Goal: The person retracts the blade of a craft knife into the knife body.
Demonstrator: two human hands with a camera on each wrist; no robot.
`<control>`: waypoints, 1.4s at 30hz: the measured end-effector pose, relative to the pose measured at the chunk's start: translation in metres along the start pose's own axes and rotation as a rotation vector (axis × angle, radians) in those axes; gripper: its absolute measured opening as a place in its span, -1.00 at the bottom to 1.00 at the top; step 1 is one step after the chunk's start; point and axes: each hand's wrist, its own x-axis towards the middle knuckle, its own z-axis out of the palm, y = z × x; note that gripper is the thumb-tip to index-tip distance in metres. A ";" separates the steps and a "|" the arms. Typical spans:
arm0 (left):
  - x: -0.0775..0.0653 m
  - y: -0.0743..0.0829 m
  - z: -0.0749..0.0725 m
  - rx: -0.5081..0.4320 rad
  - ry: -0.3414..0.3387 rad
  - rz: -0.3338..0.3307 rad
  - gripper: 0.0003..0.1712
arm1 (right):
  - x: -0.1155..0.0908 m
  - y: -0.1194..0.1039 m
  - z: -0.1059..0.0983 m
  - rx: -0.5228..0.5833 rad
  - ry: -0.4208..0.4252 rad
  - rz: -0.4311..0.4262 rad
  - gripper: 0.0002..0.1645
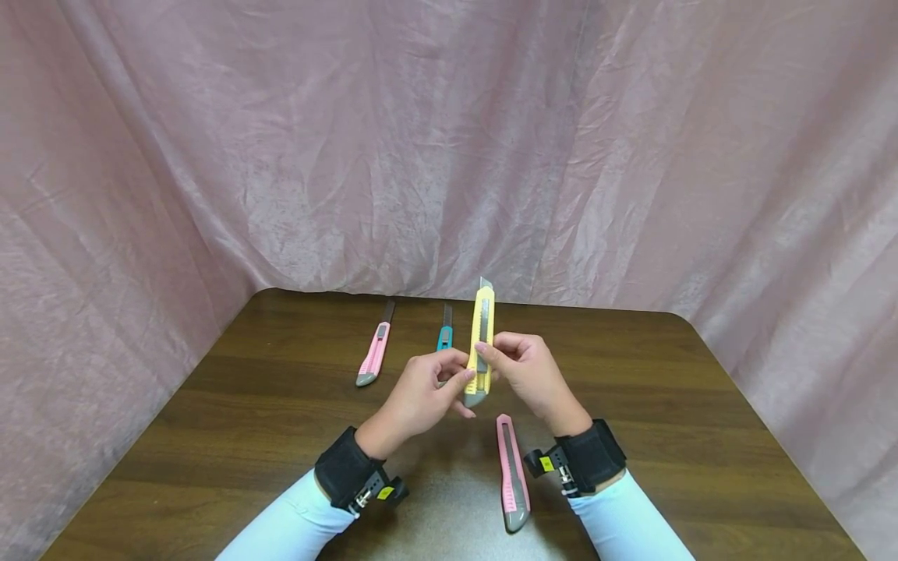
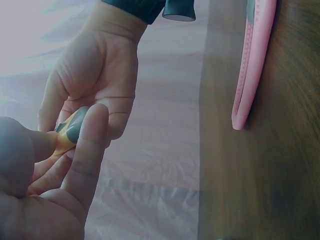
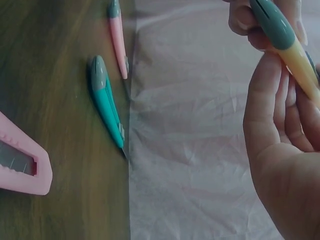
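Note:
A yellow utility knife (image 1: 484, 331) with a grey end cap is held up over the table, a short stretch of blade showing at its top. My left hand (image 1: 426, 387) pinches its lower part between thumb and fingers. From the other side my right hand (image 1: 533, 372) grips the body, the thumb on the slider side. In the right wrist view the grey end of the yellow utility knife (image 3: 298, 62) points up and left. A pink utility knife (image 1: 514, 475), no blade showing, lies on the table below the hands.
Behind the left hand lies a teal utility knife (image 1: 445, 336), blade out and partly hidden in the head view. Farther left is another pink utility knife (image 1: 374, 352) with its blade extended. The brown wooden table (image 1: 245, 421) ends at a pink curtain (image 1: 393, 156).

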 end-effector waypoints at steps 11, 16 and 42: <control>0.000 -0.003 0.000 0.000 -0.002 -0.006 -0.82 | 0.000 0.003 -0.001 -0.016 -0.017 -0.049 -0.71; 0.000 -0.001 0.000 -0.017 -0.011 -0.007 -0.80 | -0.001 0.002 -0.001 -0.022 -0.016 -0.060 -0.71; -0.001 -0.001 -0.002 0.001 -0.017 0.009 -0.79 | -0.001 0.008 -0.001 -0.006 -0.066 -0.102 -0.81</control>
